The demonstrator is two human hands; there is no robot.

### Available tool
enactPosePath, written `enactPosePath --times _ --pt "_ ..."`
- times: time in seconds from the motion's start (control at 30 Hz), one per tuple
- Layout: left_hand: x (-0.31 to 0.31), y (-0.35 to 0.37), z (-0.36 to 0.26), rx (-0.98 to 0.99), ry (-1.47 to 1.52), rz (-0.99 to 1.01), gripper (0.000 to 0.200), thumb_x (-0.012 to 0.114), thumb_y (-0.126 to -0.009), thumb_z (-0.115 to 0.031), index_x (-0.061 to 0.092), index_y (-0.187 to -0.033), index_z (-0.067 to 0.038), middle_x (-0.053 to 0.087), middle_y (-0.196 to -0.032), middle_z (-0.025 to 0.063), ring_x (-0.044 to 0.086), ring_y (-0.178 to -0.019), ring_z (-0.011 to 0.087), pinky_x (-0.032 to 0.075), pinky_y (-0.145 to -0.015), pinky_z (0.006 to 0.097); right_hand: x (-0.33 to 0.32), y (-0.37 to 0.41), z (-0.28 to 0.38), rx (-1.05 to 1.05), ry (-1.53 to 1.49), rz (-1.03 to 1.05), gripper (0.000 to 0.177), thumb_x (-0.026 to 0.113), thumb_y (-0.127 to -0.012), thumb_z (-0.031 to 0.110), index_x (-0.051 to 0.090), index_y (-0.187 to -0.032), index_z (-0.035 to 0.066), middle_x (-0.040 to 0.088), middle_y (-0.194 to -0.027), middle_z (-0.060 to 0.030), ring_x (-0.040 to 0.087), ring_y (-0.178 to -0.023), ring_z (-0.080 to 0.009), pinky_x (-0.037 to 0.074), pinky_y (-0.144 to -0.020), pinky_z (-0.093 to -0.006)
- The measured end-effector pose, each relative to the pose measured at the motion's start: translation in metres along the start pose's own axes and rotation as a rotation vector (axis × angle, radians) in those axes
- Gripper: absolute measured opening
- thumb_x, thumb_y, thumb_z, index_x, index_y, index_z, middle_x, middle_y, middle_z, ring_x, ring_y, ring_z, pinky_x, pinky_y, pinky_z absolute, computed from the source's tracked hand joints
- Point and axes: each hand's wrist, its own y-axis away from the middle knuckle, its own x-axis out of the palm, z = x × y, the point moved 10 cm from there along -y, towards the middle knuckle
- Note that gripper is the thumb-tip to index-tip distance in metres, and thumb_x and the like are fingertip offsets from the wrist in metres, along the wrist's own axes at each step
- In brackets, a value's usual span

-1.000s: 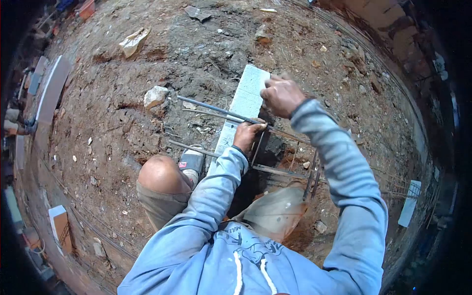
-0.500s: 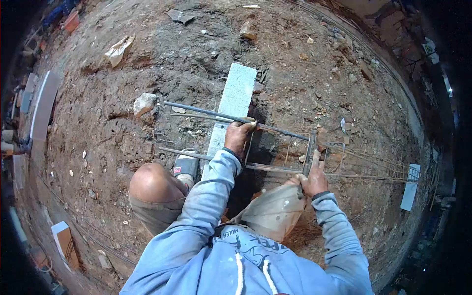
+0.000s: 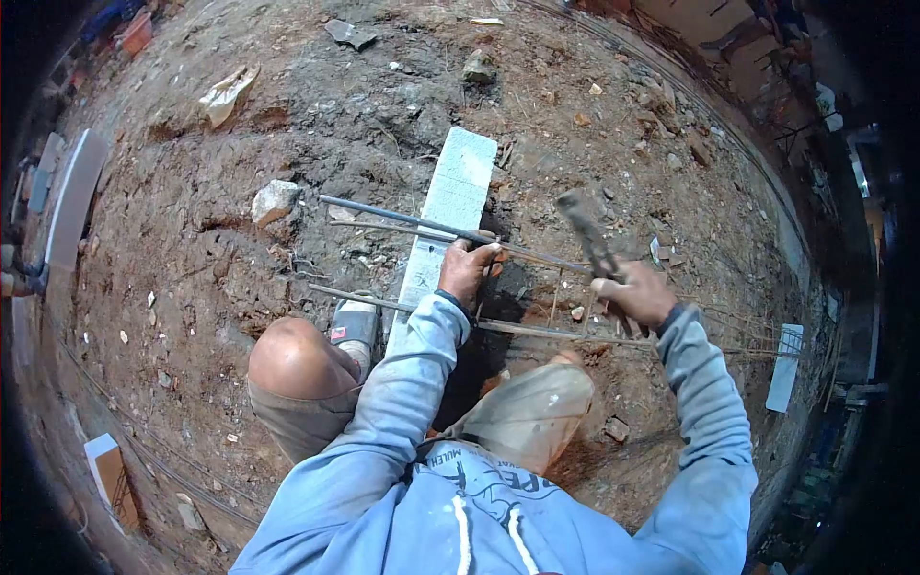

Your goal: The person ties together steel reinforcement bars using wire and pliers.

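In the head view a long rebar cage [image 3: 527,328] with thin cross ties lies from the middle to the right, over a white block [image 3: 460,177]. My left hand [image 3: 467,266] is closed around the cage's upper bar, just right of the block. My right hand [image 3: 640,293] grips a dark metal tool [image 3: 586,226], blurred by motion, whose head points up and to the left above the cage. The tool's exact kind cannot be told.
A pale stone [image 3: 275,202] lies left of the bars. Another white block [image 3: 785,368] sits under the cage's right end. A bent knee [image 3: 301,356] and a shoe [image 3: 355,327] are below the bars. Long pale boards [image 3: 77,199] stand at the far left.
My right hand has moved right and up off the cage, and the tool has swung from upright at the bars to a leftward tilt above them. My left hand stays on the bar.
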Motion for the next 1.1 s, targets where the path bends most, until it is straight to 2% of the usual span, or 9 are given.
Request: enactPosePath --times 0.07,0.13,0.17,0.2,0.27,0.5,0.8,1.03,1.1 --pt "0.001 0.004 -0.004 0.005 0.019 -0.025 0.021 0.057 -0.082 -0.006 0.053 -0.102 -0.001 0.061 -0.091 0.0094 0.063 -0.082 0.0178 0.053 -0.065 0.0258 0.010 -0.014 0.003 0.044 0.111 0.009 0.028 0.059 -0.077 0.019 0.057 -0.100 0.004 0.061 -0.071 -0.0078 0.059 -0.064 -0.0174 0.047 -0.060 -0.0332" --pt "0.000 0.007 -0.003 0.000 0.035 -0.045 0.020 0.057 -0.082 -0.005 0.052 -0.101 0.000 0.061 -0.091 0.0101 0.063 -0.082 0.0178 0.054 -0.065 0.0252 0.002 -0.017 0.044 -0.325 0.713 -0.257 0.032 0.061 -0.075 0.018 0.056 -0.105 0.012 0.062 -0.070 -0.0094 0.062 -0.064 -0.0238 0.049 -0.065 -0.0381" --pt "0.000 0.006 -0.003 0.003 0.042 -0.041 0.020 0.057 -0.082 -0.004 0.052 -0.101 0.001 0.061 -0.091 0.0106 0.063 -0.081 0.0179 0.054 -0.064 0.0247 0.000 -0.020 0.047 -0.179 0.845 -0.181 0.042 0.060 -0.071 0.009 0.052 -0.113 0.012 0.062 -0.084 -0.0118 0.060 -0.081 -0.0277 0.048 -0.071 -0.0390" --pt "0.001 0.005 -0.004 0.009 0.049 -0.035 0.020 0.057 -0.082 -0.003 0.052 -0.101 0.002 0.061 -0.092 0.0110 0.063 -0.080 0.0180 0.054 -0.064 0.0242 0.000 -0.027 0.044 -0.178 0.847 -0.181 0.042 0.060 -0.071 0.009 0.052 -0.113 0.012 0.062 -0.084 -0.0118 0.060 -0.081 -0.0277 0.048 -0.071 -0.0390" --pt "0.003 0.003 -0.001 0.010 0.083 -0.030 0.020 0.056 -0.082 -0.002 0.052 -0.101 0.002 0.060 -0.091 0.0113 0.063 -0.079 0.0179 0.054 -0.063 0.0233 -0.018 -0.023 0.066 -0.328 1.040 -0.570 0.047 0.055 -0.073 0.005 0.049 -0.119 0.013 0.055 -0.102 -0.0139 0.052 -0.099 -0.0289 0.045 -0.080 -0.0379" --pt "0.000 0.002 0.000 0.005 0.121 -0.032 0.019 0.056 -0.082 -0.002 0.052 -0.100 0.003 0.061 -0.088 0.0116 0.062 -0.074 0.0163 0.052 -0.061 0.0215 -0.015 -0.040 0.105 -0.503 1.314 -0.654 0.046 0.043 -0.084 0.012 0.040 -0.129 0.017 0.042 -0.120 -0.0112 0.034 -0.118 -0.0291 0.031 -0.095 -0.0410" --pt "0.000 -0.003 0.007 -0.001 0.133 -0.009 0.016 0.056 -0.081 -0.002 0.055 -0.097 0.002 0.062 -0.087 0.0112 0.062 -0.071 0.0144 0.052 -0.063 0.0215 -0.013 -0.038 0.130 -0.640 1.383 -0.646 0.045 0.045 -0.083 0.015 0.041 -0.127 0.016 0.044 -0.119 -0.0106 0.036 -0.117 -0.0268 0.032 -0.093 -0.0383" --pt "0.000 0.003 0.000 0.002 0.086 -0.030 0.017 0.057 -0.082 -0.004 0.055 -0.098 0.003 0.061 -0.086 0.0093 0.061 -0.073 0.0143 0.051 -0.064 0.0221 -0.017 -0.036 0.146 -0.765 1.427 -0.682 0.015 0.048 -0.078 0.017 0.058 -0.084 0.007 0.055 -0.083 -0.0064 0.050 -0.088 -0.0202 0.035 -0.081 -0.0330" --pt "-0.001 0.004 0.000 -0.015 0.036 -0.028 0.020 0.058 -0.082 -0.007 0.054 -0.100 0.003 0.061 -0.088 0.0092 0.061 -0.073 0.0147 0.051 -0.064 0.0224 -0.016 -0.041 0.143 -0.706 1.461 -0.659 0.015 0.049 -0.078 0.017 0.059 -0.083 0.007 0.055 -0.081 -0.0058 0.051 -0.085 -0.0201 0.036 -0.080 -0.0334"
